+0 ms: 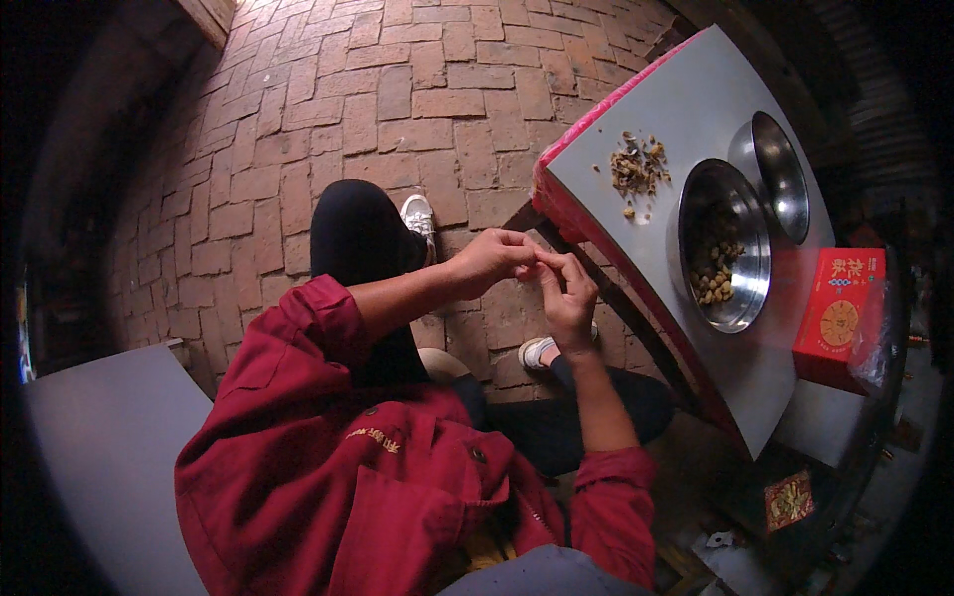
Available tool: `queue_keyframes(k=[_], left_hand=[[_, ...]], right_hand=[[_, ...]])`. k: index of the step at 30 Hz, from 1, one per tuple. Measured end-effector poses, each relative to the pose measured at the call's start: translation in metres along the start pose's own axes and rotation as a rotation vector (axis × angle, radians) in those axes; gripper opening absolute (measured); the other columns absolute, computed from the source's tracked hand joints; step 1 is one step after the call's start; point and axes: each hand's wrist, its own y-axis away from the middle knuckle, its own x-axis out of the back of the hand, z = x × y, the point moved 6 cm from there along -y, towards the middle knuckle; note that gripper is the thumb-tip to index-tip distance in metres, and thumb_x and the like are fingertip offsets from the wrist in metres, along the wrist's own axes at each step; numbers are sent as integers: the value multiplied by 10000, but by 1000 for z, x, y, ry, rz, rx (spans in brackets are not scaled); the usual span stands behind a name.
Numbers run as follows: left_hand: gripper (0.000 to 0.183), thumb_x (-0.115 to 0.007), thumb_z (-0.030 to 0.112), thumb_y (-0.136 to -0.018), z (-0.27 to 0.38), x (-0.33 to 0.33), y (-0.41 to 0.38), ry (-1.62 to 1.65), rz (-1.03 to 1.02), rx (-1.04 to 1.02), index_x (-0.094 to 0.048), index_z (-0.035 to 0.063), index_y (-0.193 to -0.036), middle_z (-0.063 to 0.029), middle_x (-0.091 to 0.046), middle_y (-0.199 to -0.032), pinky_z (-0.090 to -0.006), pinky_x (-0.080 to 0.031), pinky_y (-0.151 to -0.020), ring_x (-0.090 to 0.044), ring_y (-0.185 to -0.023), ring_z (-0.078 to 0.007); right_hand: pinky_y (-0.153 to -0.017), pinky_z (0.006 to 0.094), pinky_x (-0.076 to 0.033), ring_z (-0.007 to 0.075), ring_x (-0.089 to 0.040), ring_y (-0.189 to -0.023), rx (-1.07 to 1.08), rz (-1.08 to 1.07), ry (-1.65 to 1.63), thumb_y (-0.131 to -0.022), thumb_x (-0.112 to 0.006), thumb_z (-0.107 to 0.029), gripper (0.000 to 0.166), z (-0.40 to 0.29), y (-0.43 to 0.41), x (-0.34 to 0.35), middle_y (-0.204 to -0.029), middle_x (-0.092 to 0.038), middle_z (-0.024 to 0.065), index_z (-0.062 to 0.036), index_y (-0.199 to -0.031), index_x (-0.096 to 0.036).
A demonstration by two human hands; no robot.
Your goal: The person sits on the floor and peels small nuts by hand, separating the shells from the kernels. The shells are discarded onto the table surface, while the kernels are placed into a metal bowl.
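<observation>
My left hand (496,262) and my right hand (569,295) meet in front of me, above the floor beside the table. Their thumbs and fingertips are pinched together and touch. Whatever may be between the fingertips is too small or hidden to make out. To the right of the hands is a steel bowl (751,287) with small light-brown pieces (717,276), which look like unshelled nuts, at its bottom. A loose pile of broken shell bits (639,165) lies on the table nearer its far left edge.
The grey-topped table (596,179) has a red cloth (596,112) along its edge. A second steel bowl (782,179) stands behind the first. A red printed box (835,305) with clear plastic (870,350) sits at the right. Brick floor (417,104) lies ahead; another grey surface (112,447) is at left.
</observation>
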Motion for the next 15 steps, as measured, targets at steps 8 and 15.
queue_keyframes(k=[8,15], left_hand=[[139,-551,140,-877,6,-7,5,99,3,-5,-610,19,-915,-36,-590,-836,-235,-438,-712,-534,-750,-97],[151,-578,117,-881,6,-9,2,99,-27,-26,-597,15,-990,-28,-592,-857,-233,-444,-706,-538,-742,-90]], right_hand=[[-479,177,-358,27,-461,-591,-514,-73,-710,-963,-481,-183,172,28,9,-10,-834,-581,15,-70,-1092,-493],[-464,165,-326,11,-419,-557,-508,-56,-671,-962,-482,-172,118,32,9,-8,-785,-565,3,-75,-1029,-493]])
